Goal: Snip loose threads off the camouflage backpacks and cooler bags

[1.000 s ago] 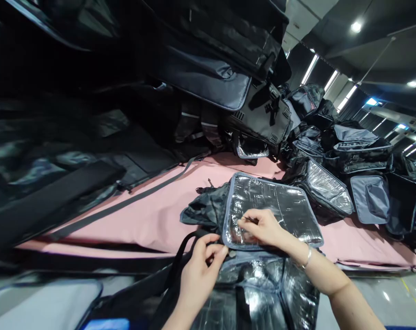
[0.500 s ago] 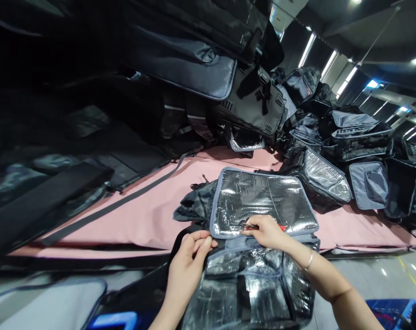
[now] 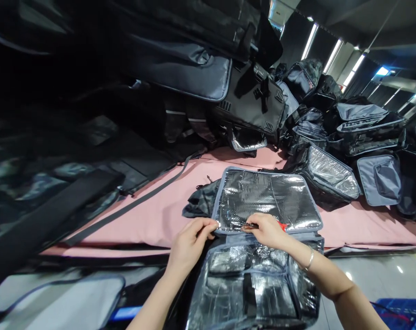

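An open insulated bag (image 3: 249,284) with silver foil lining stands at the table's near edge. Its foil-lined lid (image 3: 266,197), trimmed in grey, lies flipped back on the pink table cover. My left hand (image 3: 190,243) pinches the lid's near left corner. My right hand (image 3: 268,229) is closed on a small dark tool with a red part (image 3: 281,225), held against the lid's near edge. A silver bracelet (image 3: 310,259) is on my right wrist.
Black and grey bags (image 3: 249,101) are piled high along the back and right of the pink table cover (image 3: 152,215). A long black strap (image 3: 132,204) runs across the pink surface. A blue crate (image 3: 400,311) shows at bottom right.
The view has dipped and shifted, showing more of the bag's inside. My left hand rose to the lid's corner; my right hand slid from the lid's face down to its near edge.
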`<state>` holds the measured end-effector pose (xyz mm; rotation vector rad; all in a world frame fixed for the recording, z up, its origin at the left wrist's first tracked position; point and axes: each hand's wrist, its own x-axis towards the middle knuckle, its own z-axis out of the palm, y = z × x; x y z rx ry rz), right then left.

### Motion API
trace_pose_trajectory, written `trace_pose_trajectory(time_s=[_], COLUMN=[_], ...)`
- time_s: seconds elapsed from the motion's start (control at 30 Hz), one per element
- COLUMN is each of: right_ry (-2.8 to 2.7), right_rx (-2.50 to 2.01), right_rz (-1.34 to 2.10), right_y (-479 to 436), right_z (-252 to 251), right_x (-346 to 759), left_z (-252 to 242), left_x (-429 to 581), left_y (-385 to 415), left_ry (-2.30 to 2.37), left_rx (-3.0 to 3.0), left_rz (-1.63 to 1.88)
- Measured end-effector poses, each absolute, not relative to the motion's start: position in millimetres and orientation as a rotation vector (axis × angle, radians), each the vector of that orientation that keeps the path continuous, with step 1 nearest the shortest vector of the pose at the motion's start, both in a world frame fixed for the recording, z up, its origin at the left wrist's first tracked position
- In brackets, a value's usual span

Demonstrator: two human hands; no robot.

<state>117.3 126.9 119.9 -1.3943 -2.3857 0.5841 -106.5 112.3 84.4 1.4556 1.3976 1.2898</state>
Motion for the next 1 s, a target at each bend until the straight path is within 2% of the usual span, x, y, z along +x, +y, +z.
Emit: trace_pose_trajectory(time_s=[0.37,0.5,0.7,0.9,1.0], right_ry=[-2.397,-2.362,-2.207,-2.181,-2.193], right_rx=[-1.319,-1.360,-1.379,-1.344,-1.336], right_rz=[0.456,0.552,0.779,0.772,0.754], right_y=[125,138,149,147,147], right_z=[124,123,129,131,131], right_x=[68,62,64,63,64], left_z=[80,76,77,84,83], left_x=[-95,-94,-88,-78,-76], left_y=[116,100,84,86,87], left_ry=[1.382,1.427,1.663,1.792,1.785], left_rx=[1.157,1.088,1.426,1.789,1.736], left_rz=[1.356,1.410,1.441,1.527,1.539])
